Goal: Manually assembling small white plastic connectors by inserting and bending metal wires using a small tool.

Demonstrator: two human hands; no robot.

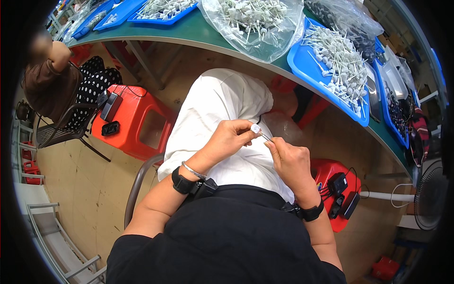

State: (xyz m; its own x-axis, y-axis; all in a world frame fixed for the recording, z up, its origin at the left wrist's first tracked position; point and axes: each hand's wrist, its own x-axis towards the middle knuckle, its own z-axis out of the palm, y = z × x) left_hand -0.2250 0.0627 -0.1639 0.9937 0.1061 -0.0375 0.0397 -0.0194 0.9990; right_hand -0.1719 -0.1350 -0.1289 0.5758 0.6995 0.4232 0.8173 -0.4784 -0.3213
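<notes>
Over my lap, my left hand [235, 137] pinches a small white round-headed piece [255, 128] between thumb and fingertips. My right hand [289, 160] is closed on a thin metal tool [266, 137], whose tip meets or nearly meets the white piece. Most of the tool's length is hidden in my fingers, so its exact kind is unclear. On the green table ahead, a blue tray [302, 59] holds a heap of similar white-headed pieces with thin pale stems. Beside it, a clear plastic bag [265, 47] is full of more of them.
More blue trays [113, 16] line the green table [208, 40]. A red stool [127, 118] with black devices stands at my left, another red stool [324, 173] at my right. A seated person [52, 90] is at far left. A fan [431, 196] stands at far right.
</notes>
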